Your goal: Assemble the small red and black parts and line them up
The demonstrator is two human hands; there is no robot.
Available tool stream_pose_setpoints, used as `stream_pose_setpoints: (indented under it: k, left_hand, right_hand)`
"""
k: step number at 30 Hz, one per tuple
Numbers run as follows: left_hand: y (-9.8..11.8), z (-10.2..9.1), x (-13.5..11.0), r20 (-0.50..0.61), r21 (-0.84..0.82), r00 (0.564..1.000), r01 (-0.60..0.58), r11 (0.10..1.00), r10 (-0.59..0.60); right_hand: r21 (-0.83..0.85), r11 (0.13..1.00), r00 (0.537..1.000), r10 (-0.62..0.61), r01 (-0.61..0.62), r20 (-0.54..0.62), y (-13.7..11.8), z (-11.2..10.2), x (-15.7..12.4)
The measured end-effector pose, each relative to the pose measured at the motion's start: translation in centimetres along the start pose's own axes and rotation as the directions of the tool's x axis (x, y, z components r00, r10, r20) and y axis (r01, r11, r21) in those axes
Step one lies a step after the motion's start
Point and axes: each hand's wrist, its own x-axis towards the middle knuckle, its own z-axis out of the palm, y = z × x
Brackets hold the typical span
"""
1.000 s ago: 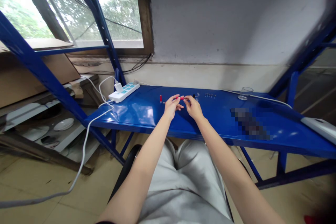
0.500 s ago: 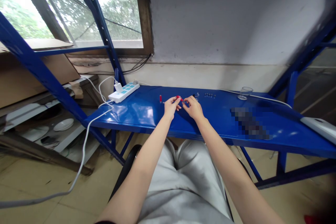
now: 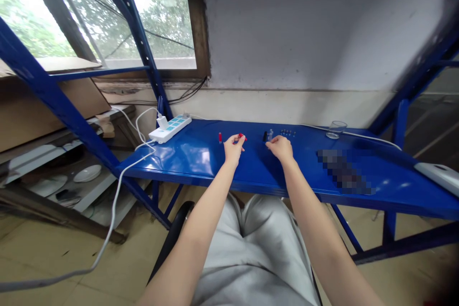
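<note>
My left hand [image 3: 234, 147] rests on the blue metal table [image 3: 201, 153] with its fingers pinched round a small red piece [image 3: 241, 136]. Another small red piece [image 3: 220, 137] stands upright just to its left. My right hand [image 3: 280, 147] lies further right with fingers curled, reaching at a small black part [image 3: 265, 136] and a little clear part [image 3: 270, 133] near the table's back; what it holds, if anything, is hidden. A row of tiny dark bits [image 3: 287, 132] lies behind that hand.
A white power strip [image 3: 169, 128] with a plugged-in charger and a white cable sits at the table's left rear. A clear glass [image 3: 336, 129] stands at the back right beside a white cord. A blurred patch covers something at right. Blue shelf posts flank both sides.
My hands were together at the red piece; now the right hand has moved right toward the black and clear parts. The left hand keeps the red piece.
</note>
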Motion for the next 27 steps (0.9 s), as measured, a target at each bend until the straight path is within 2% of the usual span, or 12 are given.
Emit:
stream_pose_setpoints:
  k: [3, 6, 12, 27]
  left_hand:
    - [-0.3, 0.0, 0.1, 0.021, 0.033, 1.000, -0.003, 0.999, 0.002]
    - [-0.6, 0.0, 0.2, 0.048, 0.049, 0.999, -0.017, 0.999, 0.015]
    - [-0.6, 0.0, 0.1, 0.074, 0.075, 0.997, -0.025, 0.997, 0.020]
    - [-0.6, -0.1, 0.1, 0.095, 0.104, 0.995, -0.052, 0.993, 0.042]
  right_hand:
    - [-0.058, 0.997, 0.997, 0.063, -0.060, 0.054, 0.8, -0.9, 1.2]
    - [-0.091, 0.993, 0.993, 0.077, -0.069, 0.085, 1.4, -1.1, 1.7]
    - [-0.092, 0.995, 0.999, -0.026, 0.030, 0.047, 2.3, 0.5, 1.7]
    - [-0.111, 0.992, 0.997, -0.060, 0.064, 0.041, 2.2, 1.3, 1.7]
